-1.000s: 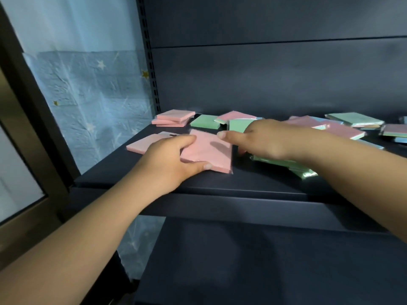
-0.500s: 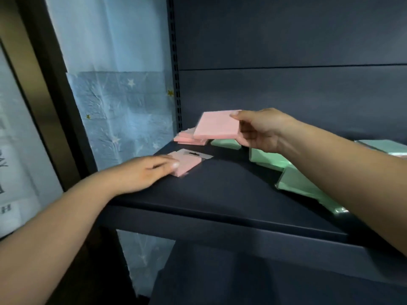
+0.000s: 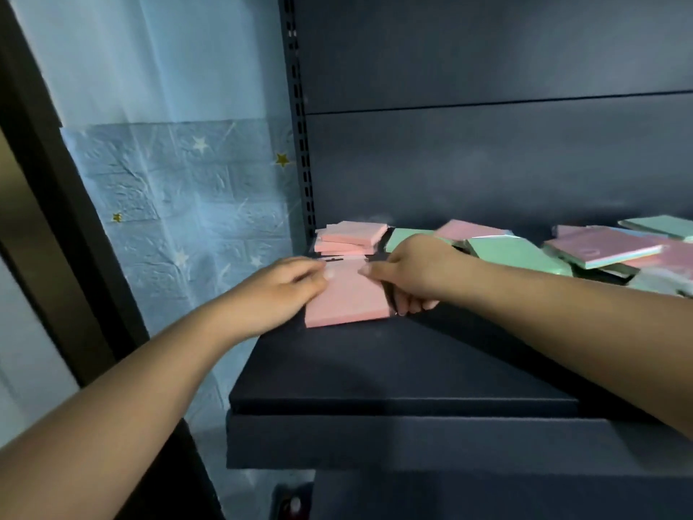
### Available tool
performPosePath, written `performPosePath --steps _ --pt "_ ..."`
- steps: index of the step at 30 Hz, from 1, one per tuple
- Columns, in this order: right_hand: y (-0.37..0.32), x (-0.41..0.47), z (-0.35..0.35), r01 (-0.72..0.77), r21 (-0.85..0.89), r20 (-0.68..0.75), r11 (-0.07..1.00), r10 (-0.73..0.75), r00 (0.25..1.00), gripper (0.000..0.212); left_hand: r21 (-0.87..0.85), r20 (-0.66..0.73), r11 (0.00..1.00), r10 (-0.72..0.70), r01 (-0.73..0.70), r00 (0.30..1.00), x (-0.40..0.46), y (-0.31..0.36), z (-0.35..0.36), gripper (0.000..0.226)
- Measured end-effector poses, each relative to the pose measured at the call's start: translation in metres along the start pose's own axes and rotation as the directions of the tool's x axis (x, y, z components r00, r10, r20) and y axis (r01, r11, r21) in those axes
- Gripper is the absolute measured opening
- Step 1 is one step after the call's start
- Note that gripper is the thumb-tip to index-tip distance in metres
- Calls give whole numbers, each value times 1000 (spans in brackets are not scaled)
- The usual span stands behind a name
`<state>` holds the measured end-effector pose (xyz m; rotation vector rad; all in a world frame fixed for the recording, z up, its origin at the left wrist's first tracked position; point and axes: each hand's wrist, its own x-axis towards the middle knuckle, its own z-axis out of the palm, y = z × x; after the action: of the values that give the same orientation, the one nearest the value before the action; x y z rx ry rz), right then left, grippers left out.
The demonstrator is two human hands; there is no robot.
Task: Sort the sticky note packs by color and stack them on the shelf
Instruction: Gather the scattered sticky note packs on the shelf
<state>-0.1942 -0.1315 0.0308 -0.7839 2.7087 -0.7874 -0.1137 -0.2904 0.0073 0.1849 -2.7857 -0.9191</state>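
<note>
A pink sticky note pack (image 3: 348, 300) lies flat near the left end of the dark shelf (image 3: 393, 373). My left hand (image 3: 277, 294) grips its left edge and my right hand (image 3: 410, 273) grips its right edge, thumbs on top. Whether another pink pack lies beneath it is hidden. Behind it, against the back corner, sits a small stack of pink packs (image 3: 350, 238). Green packs (image 3: 519, 253) and more pink packs (image 3: 603, 247) lie scattered to the right.
A slotted metal upright (image 3: 300, 118) marks the shelf's left side. The shelf's dark back panel (image 3: 487, 163) rises behind the packs. A blue star-patterned wall (image 3: 180, 204) is to the left. A lower shelf (image 3: 487, 493) sits below.
My right hand carried the pink pack from mid-air down onto the shelf's left end. My left hand moved onto that pack's left edge. The view shifted right.
</note>
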Motion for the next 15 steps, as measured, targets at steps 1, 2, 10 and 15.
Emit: performPosePath --steps 1,2,10,15 --pt "-2 -1 2 17 -133 -34 991 -22 999 56 54 32 998 40 -42 999 1 -4 0 52" --pt "-2 -1 3 22 -208 -60 978 -35 998 57 81 69 994 63 -69 996 2 -8 0 60" --pt "52 5 -43 -136 -579 -190 804 29 981 43 212 127 966 122 -147 984 7 -6 4 68" --pt "83 4 -59 -220 -514 -92 829 202 975 48 323 203 924 142 -203 969 13 12 10 68"
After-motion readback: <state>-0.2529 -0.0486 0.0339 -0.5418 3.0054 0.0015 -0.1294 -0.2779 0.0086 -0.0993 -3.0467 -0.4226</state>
